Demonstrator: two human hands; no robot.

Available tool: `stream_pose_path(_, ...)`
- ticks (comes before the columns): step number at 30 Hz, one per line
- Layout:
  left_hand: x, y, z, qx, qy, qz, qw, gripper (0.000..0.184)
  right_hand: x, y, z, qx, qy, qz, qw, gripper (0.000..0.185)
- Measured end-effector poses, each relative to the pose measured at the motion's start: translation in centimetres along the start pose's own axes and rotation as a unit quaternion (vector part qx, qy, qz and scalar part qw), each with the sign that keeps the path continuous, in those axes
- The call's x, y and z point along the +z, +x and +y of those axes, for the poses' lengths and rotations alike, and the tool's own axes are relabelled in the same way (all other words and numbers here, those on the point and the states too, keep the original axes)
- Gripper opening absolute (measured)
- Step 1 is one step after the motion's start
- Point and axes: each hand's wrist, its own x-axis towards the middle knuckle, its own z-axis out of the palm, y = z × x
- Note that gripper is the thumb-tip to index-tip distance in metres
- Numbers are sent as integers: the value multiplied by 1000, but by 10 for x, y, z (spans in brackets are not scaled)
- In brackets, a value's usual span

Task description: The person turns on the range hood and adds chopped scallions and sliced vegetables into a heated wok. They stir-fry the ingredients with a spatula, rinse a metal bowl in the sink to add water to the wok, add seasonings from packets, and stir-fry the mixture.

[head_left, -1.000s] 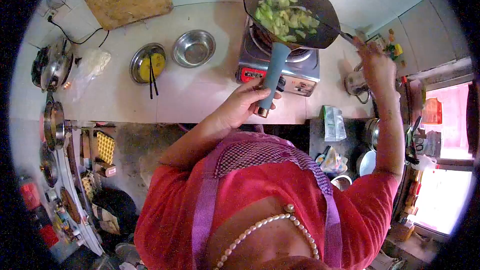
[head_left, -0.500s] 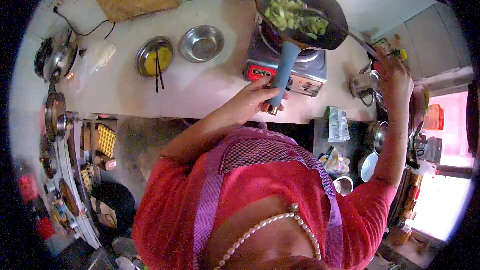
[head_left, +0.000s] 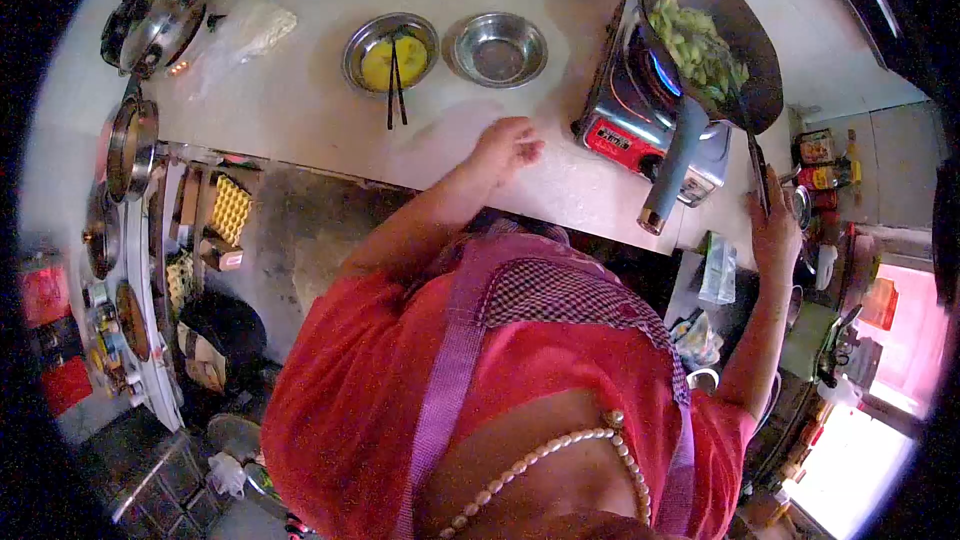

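Note:
A dark wok [head_left: 755, 45] with pieces of green vegetable [head_left: 695, 50] sits tilted on the gas stove [head_left: 640, 125], whose blue flame shows at its left side. The wok's blue-grey handle [head_left: 677, 160] points toward me with no hand on it. My right hand [head_left: 775, 225] is closed round the dark handle of a spatula [head_left: 756, 155] that reaches into the wok. Over the counter's front edge, left of the stove, my left hand [head_left: 507, 148] has its fingers loosely curled, with nothing visible in them.
A metal bowl of yellow liquid [head_left: 377, 67] with black chopsticks [head_left: 397, 100] stands beside another metal bowl [head_left: 500, 52]. A plastic bag [head_left: 250, 35] and a lidded pan [head_left: 165, 25] are at the left. Jars [head_left: 820, 177] stand at the right.
My left hand has let go of the wok handle and moved left. My right hand has come lower with the spatula. The camera view has shifted, and the flame is now visible.

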Motion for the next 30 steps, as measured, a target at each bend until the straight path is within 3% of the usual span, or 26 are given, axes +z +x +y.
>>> stream_pose_path(3,-30,37,19,13,-36,138,990,23,8,-12,-15,-6,48,78,996,45)
stream_pose_path(4,-33,46,26,16,-39,149,988,24,11,-18,-21,16,21,117,993,44)
stream_pose_path(6,-35,63,37,22,-48,171,984,25,17,-32,-28,46,114,168,978,40)
stream_pose_path(8,-38,75,47,23,-39,153,987,25,20,-47,-40,86,168,216,958,36)
stream_pose_path(11,-41,84,44,76,-47,137,987,26,16,-75,-45,35,12,358,933,33)
stream_pose_path(13,-38,80,39,115,-45,131,984,26,25,-96,-36,64,128,389,910,27)
stream_pose_path(15,-28,57,38,137,-32,130,981,27,54,-117,-2,31,113,393,912,24)
stream_pose_path(17,-29,34,30,170,-38,105,979,26,70,-132,-24,132,331,335,872,21)
stream_pose_path(18,-30,21,26,188,-39,94,977,26,82,-135,-40,160,459,307,818,20)
stream_pose_path(20,-30,-8,22,182,-30,94,978,24,105,-142,-64,157,453,197,855,22)
stream_pose_path(21,-31,-23,20,178,-23,98,979,23,113,-143,-78,78,432,157,885,21)
stream_pose_path(23,-32,-58,22,173,35,98,979,20,112,-147,-122,31,446,32,894,20)
stream_pose_path(24,-31,-78,23,182,48,95,978,20,114,-147,-143,-78,409,70,907,21)
stream_pose_path(25,-35,-95,22,192,62,93,975,19,112,-148,-162,-116,424,47,897,19)
stream_pose_path(26,-39,-112,24,199,75,71,975,18,118,-150,-174,-113,455,10,883,22)
stream_pose_path(27,-42,-134,23,183,67,111,975,20,124,-154,-187,-108,485,-26,867,24)
stream_pose_path(30,-69,-181,28,155,42,65,985,22,130,-158,-228,42,619,-156,769,32)
